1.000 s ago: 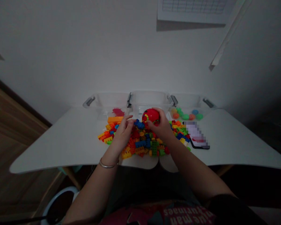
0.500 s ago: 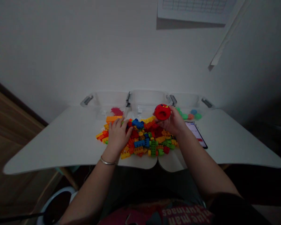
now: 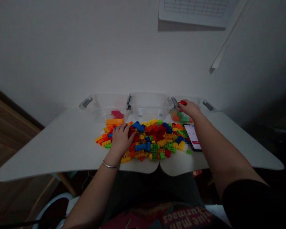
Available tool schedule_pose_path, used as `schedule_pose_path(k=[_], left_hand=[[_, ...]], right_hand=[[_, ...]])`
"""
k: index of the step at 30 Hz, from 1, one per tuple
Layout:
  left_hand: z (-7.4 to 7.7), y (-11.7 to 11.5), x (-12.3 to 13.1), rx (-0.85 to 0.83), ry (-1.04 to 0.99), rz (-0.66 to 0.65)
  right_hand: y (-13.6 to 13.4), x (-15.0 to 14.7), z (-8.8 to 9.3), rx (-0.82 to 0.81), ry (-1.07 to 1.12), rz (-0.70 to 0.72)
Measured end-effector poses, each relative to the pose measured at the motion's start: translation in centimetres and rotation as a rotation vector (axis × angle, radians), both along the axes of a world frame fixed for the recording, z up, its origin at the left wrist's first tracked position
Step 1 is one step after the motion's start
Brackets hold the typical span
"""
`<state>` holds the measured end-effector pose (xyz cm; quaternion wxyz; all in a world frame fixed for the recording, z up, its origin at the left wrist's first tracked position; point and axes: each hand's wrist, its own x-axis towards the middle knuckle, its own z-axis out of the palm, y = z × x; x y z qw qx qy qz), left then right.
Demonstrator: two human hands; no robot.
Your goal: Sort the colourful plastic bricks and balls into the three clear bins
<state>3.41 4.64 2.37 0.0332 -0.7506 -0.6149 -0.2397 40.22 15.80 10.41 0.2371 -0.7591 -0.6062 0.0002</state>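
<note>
My right hand (image 3: 190, 108) is over the right clear bin, closed around a round red toy piece (image 3: 182, 103), only a bit of which shows past the fingers. Inside that clear bin (image 3: 188, 100) lie green and orange round pieces (image 3: 175, 117). My left hand (image 3: 122, 140), with a silver bangle at its wrist, rests on the left part of a heap of coloured toy bricks (image 3: 154, 148), fingers spread and slightly bent. What lies under its palm is hidden. An orange block (image 3: 114, 122) sits just behind the left fingertips.
The left clear bin (image 3: 105, 99) holds a pink-red piece (image 3: 117, 114). Beside it stands the middle clear bin (image 3: 150, 98). A lit phone (image 3: 192, 137) lies right of the heap, under my right forearm. The white table (image 3: 62, 143) meets the wall behind the bins.
My right hand has carried the red toy piece from above the heap to the right, over the right bin. My left hand has stayed on the heap.
</note>
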Motion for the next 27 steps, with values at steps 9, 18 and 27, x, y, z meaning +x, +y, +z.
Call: schedule_pose_path(k=[9, 18, 27], left_hand=[[-0.2, 0.1, -0.3, -0.006, -0.026, -0.019], [-0.3, 0.2, -0.3, 0.009, -0.063, -0.023], [0.0, 0.2, -0.3, 0.01, -0.076, -0.027]], right_hand=[[-0.7, -1.7, 0.2, -0.255, -0.173, -0.139], [-1.1, -1.8, -0.3, -0.184, -0.212, -0.138], [-3.9, -2.9, 0.0, 0.472, 0.085, -0.001]])
